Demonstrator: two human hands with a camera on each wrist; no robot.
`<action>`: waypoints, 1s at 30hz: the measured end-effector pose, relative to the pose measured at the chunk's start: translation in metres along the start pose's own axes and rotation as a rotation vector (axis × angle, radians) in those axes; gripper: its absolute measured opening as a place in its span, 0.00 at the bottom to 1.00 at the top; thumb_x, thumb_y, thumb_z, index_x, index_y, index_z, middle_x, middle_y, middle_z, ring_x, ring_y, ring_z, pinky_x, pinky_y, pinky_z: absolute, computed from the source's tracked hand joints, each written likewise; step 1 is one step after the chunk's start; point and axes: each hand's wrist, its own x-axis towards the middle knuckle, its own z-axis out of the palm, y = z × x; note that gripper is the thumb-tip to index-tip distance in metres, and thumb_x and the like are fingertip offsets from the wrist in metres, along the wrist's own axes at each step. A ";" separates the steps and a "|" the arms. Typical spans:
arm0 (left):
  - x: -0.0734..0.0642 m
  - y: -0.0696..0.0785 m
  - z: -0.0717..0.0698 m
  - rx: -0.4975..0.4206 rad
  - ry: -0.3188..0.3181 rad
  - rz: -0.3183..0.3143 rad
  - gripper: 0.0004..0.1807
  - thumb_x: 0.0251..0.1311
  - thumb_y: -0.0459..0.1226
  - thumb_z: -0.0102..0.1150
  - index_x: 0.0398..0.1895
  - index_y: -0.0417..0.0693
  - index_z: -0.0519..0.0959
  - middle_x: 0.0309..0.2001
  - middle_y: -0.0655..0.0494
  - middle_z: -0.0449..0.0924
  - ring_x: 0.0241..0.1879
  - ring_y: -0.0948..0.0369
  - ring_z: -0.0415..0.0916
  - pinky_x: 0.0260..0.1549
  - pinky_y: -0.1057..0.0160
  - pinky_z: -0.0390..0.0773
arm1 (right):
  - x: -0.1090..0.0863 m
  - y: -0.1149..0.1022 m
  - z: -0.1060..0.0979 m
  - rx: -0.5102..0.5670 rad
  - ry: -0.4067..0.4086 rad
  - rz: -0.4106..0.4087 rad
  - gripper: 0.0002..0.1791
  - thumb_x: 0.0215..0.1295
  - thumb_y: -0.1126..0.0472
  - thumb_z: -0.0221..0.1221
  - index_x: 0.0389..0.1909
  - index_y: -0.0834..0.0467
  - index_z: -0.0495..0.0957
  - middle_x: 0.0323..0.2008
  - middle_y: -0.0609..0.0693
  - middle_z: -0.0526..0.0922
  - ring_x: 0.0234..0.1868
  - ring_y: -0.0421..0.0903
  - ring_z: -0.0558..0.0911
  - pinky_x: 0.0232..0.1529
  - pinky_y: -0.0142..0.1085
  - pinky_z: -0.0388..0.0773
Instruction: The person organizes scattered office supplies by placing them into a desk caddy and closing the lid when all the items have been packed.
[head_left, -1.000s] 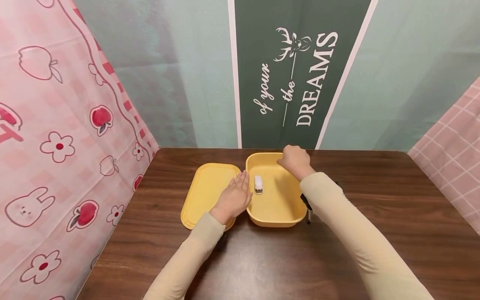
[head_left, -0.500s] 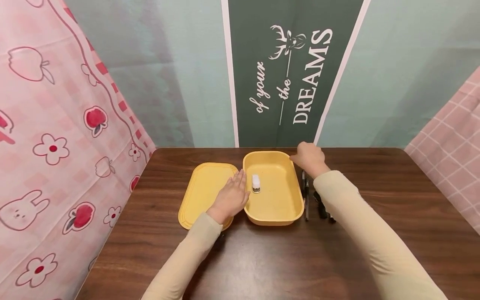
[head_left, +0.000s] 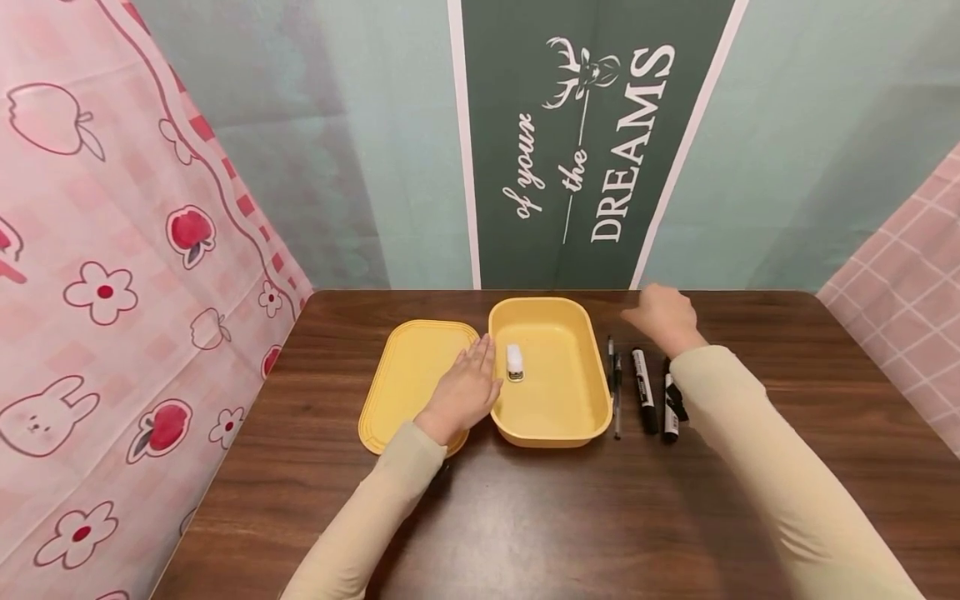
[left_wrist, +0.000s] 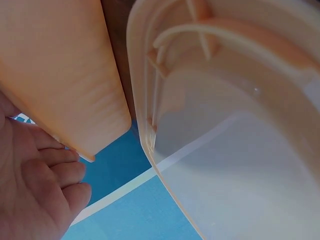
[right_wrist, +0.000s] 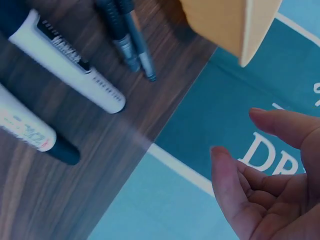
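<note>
A yellow rectangular box [head_left: 555,400] sits on the table, holding a small white object [head_left: 514,360] with a dark-marked end. My left hand [head_left: 465,392] lies along the box's left rim with straight fingers, over the edge of a flat yellow lid [head_left: 412,383]. In the left wrist view, that hand [left_wrist: 45,175] is at the box wall. Right of the box, my right hand [head_left: 663,319] is raised near the table's back edge. Its thumb and index finger stand apart in the right wrist view, with nothing between them.
Beside the box's right wall lie two slim pens [head_left: 617,400]. Farther right are a white marker with a black cap [head_left: 643,387] and a second marker [head_left: 671,425], partly covered by the right wrist's black strap. A printed curtain [head_left: 375,167] hangs behind the table.
My right hand has moved right, from the box's back right rim out past the pens, uncovering the pens and markers. My left hand has stayed at the left rim.
</note>
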 end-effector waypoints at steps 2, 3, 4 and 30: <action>0.000 0.000 -0.001 -0.006 0.005 0.003 0.34 0.72 0.44 0.39 0.71 0.30 0.49 0.72 0.38 0.47 0.71 0.49 0.47 0.68 0.53 0.51 | -0.002 0.005 -0.001 0.000 -0.002 0.007 0.21 0.60 0.54 0.58 0.13 0.58 0.63 0.14 0.52 0.66 0.16 0.51 0.70 0.15 0.39 0.67; 0.001 0.000 -0.001 -0.006 0.004 0.004 0.33 0.72 0.44 0.39 0.71 0.30 0.49 0.72 0.38 0.47 0.71 0.49 0.47 0.68 0.54 0.51 | -0.003 0.008 -0.001 0.002 -0.004 0.013 0.22 0.61 0.54 0.57 0.12 0.58 0.62 0.13 0.52 0.65 0.16 0.50 0.69 0.15 0.39 0.66; 0.001 0.001 -0.001 -0.006 0.002 0.003 0.33 0.72 0.44 0.38 0.71 0.30 0.49 0.72 0.38 0.47 0.71 0.49 0.47 0.68 0.54 0.51 | -0.003 0.010 -0.001 0.004 -0.003 0.020 0.22 0.61 0.54 0.57 0.13 0.57 0.62 0.13 0.52 0.65 0.16 0.50 0.69 0.15 0.38 0.66; 0.003 0.002 -0.003 -0.015 -0.020 -0.020 0.33 0.72 0.44 0.38 0.71 0.31 0.48 0.72 0.39 0.46 0.71 0.50 0.46 0.68 0.54 0.50 | -0.013 0.053 0.006 0.008 -0.073 0.089 0.18 0.63 0.55 0.55 0.20 0.63 0.70 0.18 0.56 0.72 0.19 0.52 0.72 0.16 0.40 0.67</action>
